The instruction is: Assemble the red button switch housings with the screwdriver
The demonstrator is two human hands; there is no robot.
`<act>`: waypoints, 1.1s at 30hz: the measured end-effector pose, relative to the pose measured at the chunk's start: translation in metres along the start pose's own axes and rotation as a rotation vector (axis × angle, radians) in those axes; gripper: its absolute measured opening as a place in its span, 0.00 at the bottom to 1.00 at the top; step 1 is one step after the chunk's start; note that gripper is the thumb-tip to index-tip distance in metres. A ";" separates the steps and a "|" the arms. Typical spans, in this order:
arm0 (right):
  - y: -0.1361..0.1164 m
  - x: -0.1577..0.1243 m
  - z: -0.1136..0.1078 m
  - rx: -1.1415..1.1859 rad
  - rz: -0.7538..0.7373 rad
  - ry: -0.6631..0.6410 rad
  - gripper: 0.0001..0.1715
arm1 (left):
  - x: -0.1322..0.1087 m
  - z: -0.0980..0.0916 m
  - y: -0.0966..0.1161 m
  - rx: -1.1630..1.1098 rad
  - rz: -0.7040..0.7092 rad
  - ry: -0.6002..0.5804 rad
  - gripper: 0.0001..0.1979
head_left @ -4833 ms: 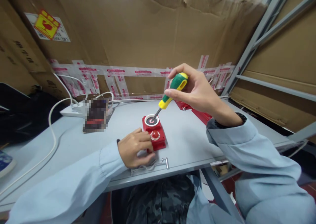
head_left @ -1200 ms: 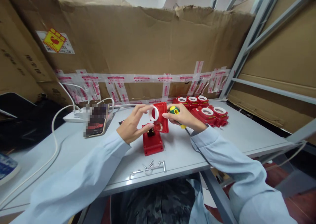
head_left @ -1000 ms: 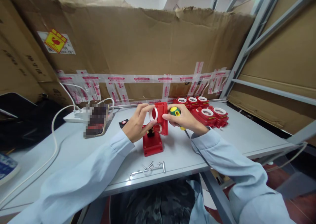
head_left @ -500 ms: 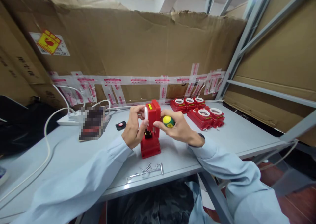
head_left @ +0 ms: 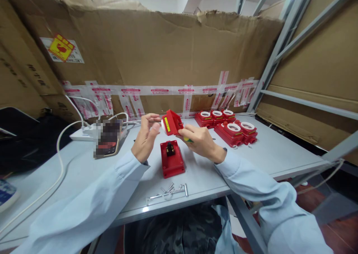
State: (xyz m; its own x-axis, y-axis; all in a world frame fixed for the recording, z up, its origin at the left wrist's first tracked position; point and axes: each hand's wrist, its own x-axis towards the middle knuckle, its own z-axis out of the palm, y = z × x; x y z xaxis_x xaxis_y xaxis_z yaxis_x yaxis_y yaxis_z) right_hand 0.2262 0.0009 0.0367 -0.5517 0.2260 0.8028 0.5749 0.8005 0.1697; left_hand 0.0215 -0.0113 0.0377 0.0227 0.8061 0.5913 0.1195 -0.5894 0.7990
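Observation:
My right hand (head_left: 200,140) grips a red box cover (head_left: 175,120), tilted in the air with its hollow side towards the right. In the same hand is a yellow-and-green screwdriver handle (head_left: 187,138), mostly hidden by the fingers. My left hand (head_left: 145,136) is open beside the cover's white ring (head_left: 163,125), its fingers stretched out and thumb apart; whether it touches the ring I cannot tell. Below them the red box base (head_left: 172,168) lies open side up on the table, with a black part (head_left: 170,149) inside it.
Several loose screws (head_left: 170,188) and a metal rod with a crosspiece (head_left: 186,190) lie near the table's front edge. Several red boxes with white rings (head_left: 233,128) stand at the back right. A phone (head_left: 107,140) and a white power strip (head_left: 81,134) are at left.
The cover has tipped over and its hollow side now shows. My left hand has let go of the white ring and opened. The base's inside has come into view.

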 end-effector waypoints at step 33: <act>-0.001 0.000 -0.001 0.468 0.157 -0.001 0.07 | -0.004 -0.006 -0.004 0.436 0.588 -0.107 0.27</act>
State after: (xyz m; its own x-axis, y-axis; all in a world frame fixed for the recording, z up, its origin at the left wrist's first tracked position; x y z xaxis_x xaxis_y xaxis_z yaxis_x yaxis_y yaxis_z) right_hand 0.2262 -0.0001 0.0371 -0.4812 0.3644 0.7973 0.3178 0.9202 -0.2287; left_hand 0.0150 -0.0127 0.0326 0.2982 0.3779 0.8765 0.4406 -0.8691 0.2248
